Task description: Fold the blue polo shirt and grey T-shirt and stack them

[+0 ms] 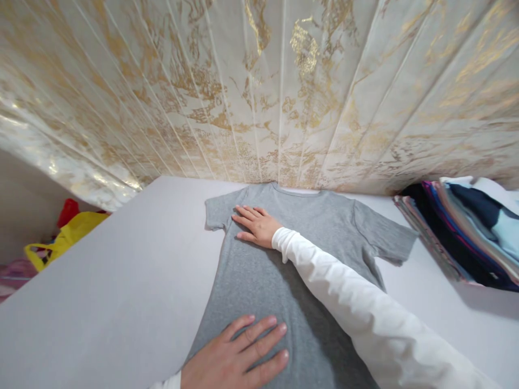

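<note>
Nearest me, my left hand (pixel 233 356) spreads wide over the grey shirt (pixel 239 278), gripping nothing and perhaps just touching it, while my right hand (pixel 257 227) lies flat and empty near one sleeve (pixel 221 209), seemingly to hold the shirt smooth against the white table (pixel 154 259).
</note>
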`<control>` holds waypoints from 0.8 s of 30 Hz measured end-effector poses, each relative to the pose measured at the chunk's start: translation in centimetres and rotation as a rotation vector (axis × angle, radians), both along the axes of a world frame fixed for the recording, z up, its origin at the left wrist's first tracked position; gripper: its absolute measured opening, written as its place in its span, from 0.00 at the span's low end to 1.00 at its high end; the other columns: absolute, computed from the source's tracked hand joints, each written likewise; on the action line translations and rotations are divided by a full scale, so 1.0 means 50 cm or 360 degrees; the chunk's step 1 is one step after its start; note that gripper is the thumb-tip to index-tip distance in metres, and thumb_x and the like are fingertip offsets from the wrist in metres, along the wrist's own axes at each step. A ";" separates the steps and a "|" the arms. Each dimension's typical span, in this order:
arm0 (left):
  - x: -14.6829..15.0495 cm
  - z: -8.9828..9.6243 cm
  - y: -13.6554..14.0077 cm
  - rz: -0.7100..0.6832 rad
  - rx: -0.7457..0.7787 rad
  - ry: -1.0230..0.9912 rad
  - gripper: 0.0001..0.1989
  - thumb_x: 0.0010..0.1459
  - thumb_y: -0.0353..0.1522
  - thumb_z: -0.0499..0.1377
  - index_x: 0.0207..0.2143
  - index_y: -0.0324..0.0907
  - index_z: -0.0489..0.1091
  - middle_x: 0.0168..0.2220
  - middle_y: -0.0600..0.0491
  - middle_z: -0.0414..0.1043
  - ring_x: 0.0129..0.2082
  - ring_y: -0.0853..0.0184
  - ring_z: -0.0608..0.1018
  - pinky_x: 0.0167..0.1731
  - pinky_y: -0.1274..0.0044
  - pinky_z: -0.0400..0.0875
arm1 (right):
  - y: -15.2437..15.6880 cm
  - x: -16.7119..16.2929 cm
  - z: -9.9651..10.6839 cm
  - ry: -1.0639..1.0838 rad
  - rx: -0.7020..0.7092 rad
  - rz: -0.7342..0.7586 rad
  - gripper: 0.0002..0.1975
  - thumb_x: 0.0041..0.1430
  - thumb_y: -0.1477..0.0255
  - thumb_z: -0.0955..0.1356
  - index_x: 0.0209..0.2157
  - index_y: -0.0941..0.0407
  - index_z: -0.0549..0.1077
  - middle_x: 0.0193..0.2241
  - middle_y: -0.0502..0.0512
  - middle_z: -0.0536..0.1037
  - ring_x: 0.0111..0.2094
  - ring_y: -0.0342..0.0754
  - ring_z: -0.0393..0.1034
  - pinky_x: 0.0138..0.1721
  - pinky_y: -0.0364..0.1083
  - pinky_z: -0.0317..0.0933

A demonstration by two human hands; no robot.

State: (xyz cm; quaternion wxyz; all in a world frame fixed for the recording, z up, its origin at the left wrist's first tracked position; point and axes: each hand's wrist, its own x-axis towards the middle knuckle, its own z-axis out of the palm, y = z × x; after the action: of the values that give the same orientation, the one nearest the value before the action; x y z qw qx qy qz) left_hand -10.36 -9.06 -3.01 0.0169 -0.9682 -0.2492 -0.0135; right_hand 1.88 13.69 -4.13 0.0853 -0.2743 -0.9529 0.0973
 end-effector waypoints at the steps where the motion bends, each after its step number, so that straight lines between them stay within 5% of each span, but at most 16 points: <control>1: -0.002 0.005 0.001 -0.0008 -0.0057 -0.0022 0.27 0.62 0.39 0.56 0.61 0.42 0.55 0.64 0.47 0.52 0.63 0.57 0.56 0.55 0.67 0.59 | -0.004 0.011 0.007 -0.0009 -0.0018 0.0002 0.30 0.64 0.56 0.58 0.63 0.56 0.55 0.66 0.58 0.46 0.65 0.54 0.42 0.62 0.55 0.41; 4: -0.012 0.016 0.002 0.0085 -0.0211 -0.0131 0.31 0.65 0.46 0.48 0.64 0.40 0.48 0.66 0.45 0.45 0.64 0.57 0.52 0.56 0.64 0.57 | -0.047 0.067 0.034 0.0000 -0.0057 -0.0027 0.31 0.65 0.57 0.58 0.64 0.57 0.52 0.66 0.59 0.45 0.66 0.53 0.41 0.62 0.56 0.42; 8: -0.027 0.013 0.015 0.0385 -0.0238 -0.0203 0.26 0.69 0.42 0.41 0.66 0.43 0.43 0.67 0.49 0.41 0.66 0.60 0.48 0.60 0.64 0.51 | -0.169 0.188 0.057 0.0046 -0.0064 -0.0073 0.31 0.65 0.57 0.56 0.65 0.56 0.49 0.66 0.58 0.45 0.66 0.52 0.38 0.62 0.57 0.42; 11: -0.040 0.000 0.036 0.0529 -0.0136 -0.0199 0.29 0.68 0.43 0.44 0.66 0.43 0.40 0.67 0.47 0.40 0.65 0.59 0.48 0.60 0.65 0.51 | -0.249 0.288 0.038 -0.0027 -0.0005 -0.0170 0.32 0.65 0.55 0.56 0.65 0.53 0.48 0.66 0.56 0.44 0.66 0.52 0.36 0.62 0.58 0.43; 15: -0.049 -0.017 0.056 0.0574 -0.0067 -0.0170 0.31 0.67 0.44 0.46 0.66 0.43 0.38 0.67 0.47 0.41 0.65 0.59 0.49 0.59 0.65 0.51 | -0.269 0.385 -0.007 -0.0133 0.0130 -0.0524 0.31 0.64 0.56 0.57 0.64 0.55 0.52 0.66 0.59 0.47 0.66 0.53 0.40 0.61 0.58 0.46; 19: -0.052 -0.011 0.049 0.0567 -0.0056 -0.0267 0.28 0.68 0.42 0.44 0.66 0.44 0.41 0.67 0.46 0.44 0.65 0.60 0.49 0.59 0.65 0.51 | -0.275 0.406 -0.008 -0.0115 0.0132 -0.0721 0.31 0.64 0.58 0.58 0.63 0.58 0.54 0.65 0.61 0.49 0.66 0.55 0.41 0.61 0.59 0.47; 24: -0.073 0.029 -0.005 0.0630 -0.0166 -0.0541 0.15 0.67 0.37 0.48 0.53 0.43 0.62 0.58 0.45 0.60 0.59 0.58 0.61 0.55 0.65 0.56 | -0.390 0.345 0.057 0.0098 0.0031 -0.0327 0.27 0.63 0.65 0.61 0.62 0.55 0.55 0.62 0.60 0.59 0.64 0.53 0.48 0.59 0.55 0.51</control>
State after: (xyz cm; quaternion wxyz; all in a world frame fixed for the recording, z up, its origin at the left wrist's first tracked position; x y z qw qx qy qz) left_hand -13.99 -9.30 -1.55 -0.0728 -0.8840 -0.4333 -0.1594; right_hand 19.13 -5.78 -1.30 0.1266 -0.3665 -0.9176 0.0871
